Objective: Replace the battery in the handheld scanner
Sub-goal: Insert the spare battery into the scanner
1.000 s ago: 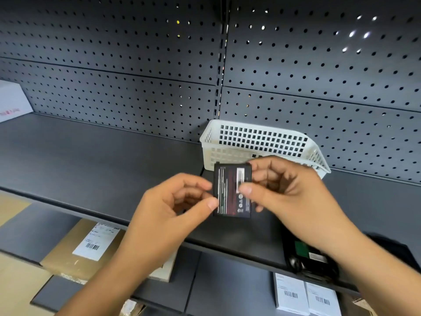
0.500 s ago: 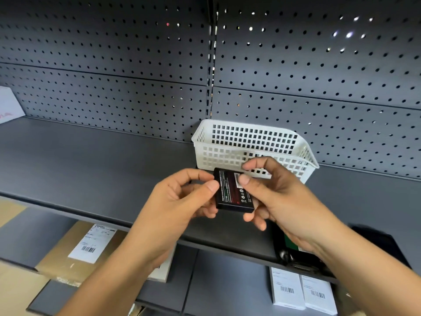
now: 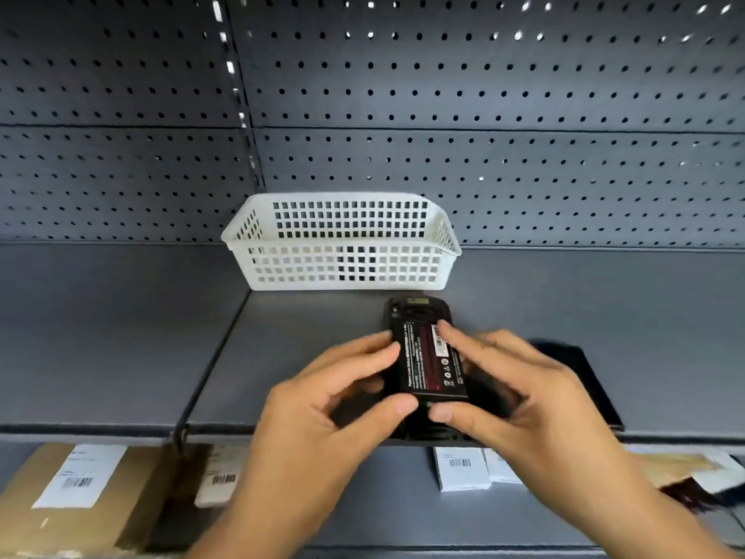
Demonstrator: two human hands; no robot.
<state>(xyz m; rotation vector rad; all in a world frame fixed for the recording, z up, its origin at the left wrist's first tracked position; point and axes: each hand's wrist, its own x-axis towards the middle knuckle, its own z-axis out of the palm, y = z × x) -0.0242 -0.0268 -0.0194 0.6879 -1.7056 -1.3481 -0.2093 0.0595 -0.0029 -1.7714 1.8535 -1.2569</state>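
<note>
A: While the scanner (image 3: 419, 312) lies face down on the grey shelf (image 3: 121, 336), where is the battery (image 3: 431, 359)?

B: On the scanner's back, just in front of the white basket (image 3: 342, 240).

A: And the hands?

B: The left hand (image 3: 322, 401) pinches the battery's left edge and near corner; the right hand (image 3: 512, 393) pinches its right side, thumb at the near end.

A: Anything nearby?

B: A flat black cover (image 3: 580, 381) beside the right hand.

Grey metal shelf (image 3: 121, 336), backed by perforated panel. On it: a white slotted basket (image 3: 342, 244) at the back centre; a black scanner (image 3: 419, 310) lying just in front of the basket; a flat black item (image 3: 580, 377) to the scanner's right, near the front edge. Lower shelf (image 3: 383, 514) carries a brown parcel (image 3: 80, 498) at left and small white boxes (image 3: 463, 470) right of centre.
</note>
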